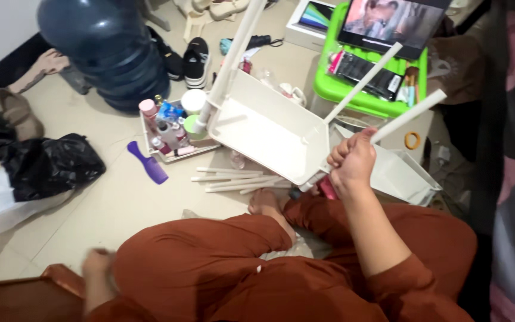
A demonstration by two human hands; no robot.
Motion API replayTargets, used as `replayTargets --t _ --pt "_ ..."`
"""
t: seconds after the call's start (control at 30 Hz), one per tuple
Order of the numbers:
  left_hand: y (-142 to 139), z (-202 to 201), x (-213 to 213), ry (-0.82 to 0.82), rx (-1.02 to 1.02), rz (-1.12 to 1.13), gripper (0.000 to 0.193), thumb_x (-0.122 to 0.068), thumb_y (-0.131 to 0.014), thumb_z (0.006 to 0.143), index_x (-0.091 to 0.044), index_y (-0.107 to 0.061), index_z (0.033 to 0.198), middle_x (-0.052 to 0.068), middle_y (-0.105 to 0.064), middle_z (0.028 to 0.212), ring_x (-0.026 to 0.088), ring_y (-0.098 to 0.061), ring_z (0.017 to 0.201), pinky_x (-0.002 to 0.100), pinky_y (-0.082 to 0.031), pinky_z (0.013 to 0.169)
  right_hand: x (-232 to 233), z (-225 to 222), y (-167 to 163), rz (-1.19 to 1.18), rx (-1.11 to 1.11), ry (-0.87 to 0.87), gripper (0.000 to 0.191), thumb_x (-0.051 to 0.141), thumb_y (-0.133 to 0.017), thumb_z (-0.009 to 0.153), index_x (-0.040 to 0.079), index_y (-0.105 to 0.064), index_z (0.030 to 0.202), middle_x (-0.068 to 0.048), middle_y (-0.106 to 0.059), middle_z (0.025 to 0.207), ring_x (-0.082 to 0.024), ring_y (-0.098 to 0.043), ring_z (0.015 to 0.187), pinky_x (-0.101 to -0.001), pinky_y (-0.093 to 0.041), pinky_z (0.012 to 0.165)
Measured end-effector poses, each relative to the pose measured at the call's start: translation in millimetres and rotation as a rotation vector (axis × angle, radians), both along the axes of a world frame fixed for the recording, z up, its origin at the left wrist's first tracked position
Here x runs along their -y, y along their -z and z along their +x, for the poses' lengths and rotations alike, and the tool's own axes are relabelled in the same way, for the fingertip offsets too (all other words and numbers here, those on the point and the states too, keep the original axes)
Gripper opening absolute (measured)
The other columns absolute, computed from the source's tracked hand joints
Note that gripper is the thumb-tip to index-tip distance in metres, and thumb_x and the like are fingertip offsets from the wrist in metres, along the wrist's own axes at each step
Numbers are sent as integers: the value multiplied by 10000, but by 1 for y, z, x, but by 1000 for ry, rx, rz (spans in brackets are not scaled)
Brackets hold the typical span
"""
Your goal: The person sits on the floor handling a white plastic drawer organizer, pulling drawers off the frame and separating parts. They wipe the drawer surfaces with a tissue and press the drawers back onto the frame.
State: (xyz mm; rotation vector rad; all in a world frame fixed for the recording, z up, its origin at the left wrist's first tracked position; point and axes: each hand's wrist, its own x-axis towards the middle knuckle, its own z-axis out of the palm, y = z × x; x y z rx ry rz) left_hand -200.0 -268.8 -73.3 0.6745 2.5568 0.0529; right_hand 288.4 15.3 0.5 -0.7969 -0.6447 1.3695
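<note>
While my right hand [353, 162] is fisted tight around a white pole [406, 116] at the white shelf tray [269, 132] corner, tray tilts up-left of it. Left hand [98, 265] blurred by my knee, grip unclear.

So the shelf tray [269, 134] and its poles [362, 80] are all off-white, same as the loose rods [236, 179] on the beige floor [120, 197]. Trousers [257, 274] are plain rust-orange. Comb [148, 162] is purple, the crate [353, 95] loud lime green, water jug [105, 50] dark blue, plastic bag [46, 164] black. Sneaker [196, 59] is black with white sole.
</note>
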Motion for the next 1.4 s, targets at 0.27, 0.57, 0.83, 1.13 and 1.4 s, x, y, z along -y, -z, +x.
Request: replayTargets --t 0.27,0.57,0.83,1.13,1.4 --pt "-62 -16 -138 166 131 729 475 -262 -805 858 -9 -656 1230 149 -747 929 241 -703 705 380 -553 615 -10 22 -23 100 116 54 642 745 -475 939 174 -305 702 37 -225 586 -131 -218 480 -334 -221 450" --pt "18 174 -251 950 -93 414 259 -302 -754 799 -135 -803 992 121 -748 853 279 -682 732 431 -544 698 -49 99 -73 41 -29 -168 677 815 -473 917 211 -276 682 75 -178 574 -97 -144 473 -284 -149 467" --pt "54 236 -224 117 457 678 583 -378 -772 821 -5 -666 1256 199 -743 1096 313 -734 983 404 -563 903 -72 169 -121 51 -475 -758 756 797 -373 1066 186 -278 630 111 -136 536 -50 -112 451 -220 -141 474" --pt "45 247 -222 547 321 758 609 -300 -790 818 -14 -628 1332 290 -560 1359 424 -539 1285 431 -426 1071 -23 114 -138 94 -655 -1047 647 782 -404 979 212 -320 685 119 -186 599 -55 -139 478 -253 -174 415" --pt "25 213 -235 -302 756 1336 403 -111 -599 952 -34 -564 1346 118 -613 1265 245 -607 1070 366 -454 924 41 40 -98 128 -149 -1295 619 666 -483 1001 142 -346 702 62 -274 547 -74 -229 425 -258 -212 389"
